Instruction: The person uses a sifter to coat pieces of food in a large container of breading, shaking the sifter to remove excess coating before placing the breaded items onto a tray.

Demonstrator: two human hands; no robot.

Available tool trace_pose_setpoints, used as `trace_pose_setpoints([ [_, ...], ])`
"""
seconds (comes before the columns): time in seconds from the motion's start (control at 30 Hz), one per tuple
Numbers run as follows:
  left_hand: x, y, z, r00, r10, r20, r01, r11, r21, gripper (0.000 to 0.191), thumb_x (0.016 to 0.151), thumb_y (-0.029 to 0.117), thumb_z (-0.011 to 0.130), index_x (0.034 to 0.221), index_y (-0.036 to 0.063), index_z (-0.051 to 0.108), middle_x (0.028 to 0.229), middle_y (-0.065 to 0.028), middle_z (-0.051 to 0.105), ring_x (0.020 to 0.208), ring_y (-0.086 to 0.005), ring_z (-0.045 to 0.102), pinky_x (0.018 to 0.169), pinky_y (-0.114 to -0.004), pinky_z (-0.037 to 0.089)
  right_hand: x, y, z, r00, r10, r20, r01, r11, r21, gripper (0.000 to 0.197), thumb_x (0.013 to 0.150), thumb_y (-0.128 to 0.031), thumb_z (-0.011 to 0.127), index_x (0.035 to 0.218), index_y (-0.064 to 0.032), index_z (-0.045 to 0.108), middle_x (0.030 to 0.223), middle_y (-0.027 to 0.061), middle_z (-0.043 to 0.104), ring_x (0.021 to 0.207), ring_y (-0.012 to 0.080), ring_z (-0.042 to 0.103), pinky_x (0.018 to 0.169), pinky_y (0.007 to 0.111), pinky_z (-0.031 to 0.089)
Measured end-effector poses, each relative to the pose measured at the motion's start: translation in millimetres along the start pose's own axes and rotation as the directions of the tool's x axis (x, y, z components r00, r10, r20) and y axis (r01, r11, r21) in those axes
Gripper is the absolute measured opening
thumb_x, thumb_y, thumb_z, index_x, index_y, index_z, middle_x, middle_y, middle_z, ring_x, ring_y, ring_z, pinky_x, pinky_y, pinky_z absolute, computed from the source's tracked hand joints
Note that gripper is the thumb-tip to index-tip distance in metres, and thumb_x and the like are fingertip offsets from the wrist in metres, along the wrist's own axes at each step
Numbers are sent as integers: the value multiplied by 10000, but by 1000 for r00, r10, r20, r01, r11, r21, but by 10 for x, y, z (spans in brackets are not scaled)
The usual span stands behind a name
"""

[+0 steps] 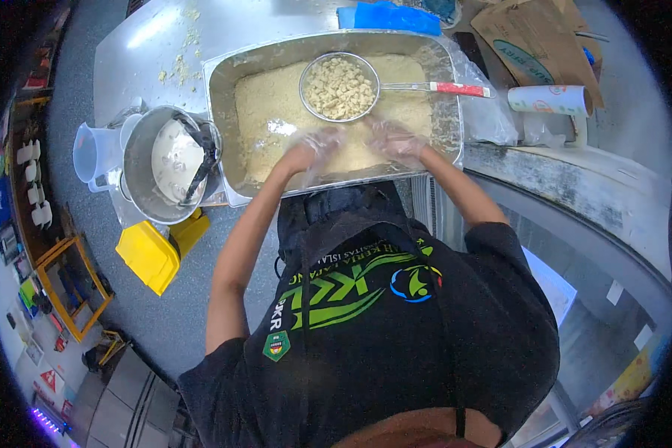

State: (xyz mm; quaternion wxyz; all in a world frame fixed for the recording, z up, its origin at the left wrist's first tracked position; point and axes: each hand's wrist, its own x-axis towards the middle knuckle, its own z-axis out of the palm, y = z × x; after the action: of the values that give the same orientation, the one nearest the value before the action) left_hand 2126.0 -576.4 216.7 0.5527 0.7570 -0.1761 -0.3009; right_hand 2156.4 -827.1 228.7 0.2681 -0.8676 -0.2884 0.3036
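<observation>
A large rectangular metal tub holds a layer of pale yellow crumbly powder. Within the tub's outline, towards its far side, lies a round wire sieve full of coarse crumbs; its red-and-white handle reaches over the right rim. My left hand, in a clear plastic glove, is in the powder near the tub's front edge. Just below and right of the sieve is my right hand, gloved the same way, also at the powder. Blur and the gloves hide whether either hand's fingers close on anything.
Left of the tub stand a deep metal pot with white contents and a clear plastic jug. Below them is a yellow plastic lid-like piece. Crumbs lie on the metal table. A blue cloth or plastic, paper sack and paper roll lie beyond.
</observation>
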Motion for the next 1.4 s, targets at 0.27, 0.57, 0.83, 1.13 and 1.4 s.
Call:
trace_pose_setpoints([
  [0.27,-347,-542,-504,923,-347,-164,379,753,538,399,786,363,307,1021,82,466,1066,-140,433,967,-257,421,817,-320,322,94,250,-353,757,503,418,-376,857,-351,386,800,-259,245,1121,-75,350,1181,96,320,1085,214,305,924,307,193],
  [0.57,135,-247,-18,978,-199,64,177,951,253,363,796,228,318,1109,55,381,1141,-118,373,1030,-215,360,875,-283,253,570,-310,415,923,242,298,-334,888,315,384,798,-278,245,1120,-98,353,1190,81,312,1079,225,302,916,298,202],
  [0.83,311,305,-304,897,-416,-149,401,908,-120,451,788,356,319,1079,20,396,1097,-153,406,980,-214,401,839,-285,288,631,-818,-194,719,632,290,-524,218,823,432,767,-354,365,1081,-58,379,963,109,479,893,202,430,752,338,352],
  [1.13,490,113,-431,884,-313,-346,27,775,-632,429,772,328,420,1070,20,399,1075,-99,414,936,-192,421,773,-278,360,743,-712,-878,875,459,-156,-406,869,282,380,761,-365,349,885,-49,518,869,112,541,770,215,511,636,335,398],
  [1.4,267,-443,-530,793,-488,-364,104,699,-708,385,769,335,397,1048,69,413,936,-105,492,803,-211,487,661,-357,425,820,420,-682,941,329,76,-336,936,107,394,743,-374,369,811,-16,517,740,119,551,628,233,516,563,360,389],
])
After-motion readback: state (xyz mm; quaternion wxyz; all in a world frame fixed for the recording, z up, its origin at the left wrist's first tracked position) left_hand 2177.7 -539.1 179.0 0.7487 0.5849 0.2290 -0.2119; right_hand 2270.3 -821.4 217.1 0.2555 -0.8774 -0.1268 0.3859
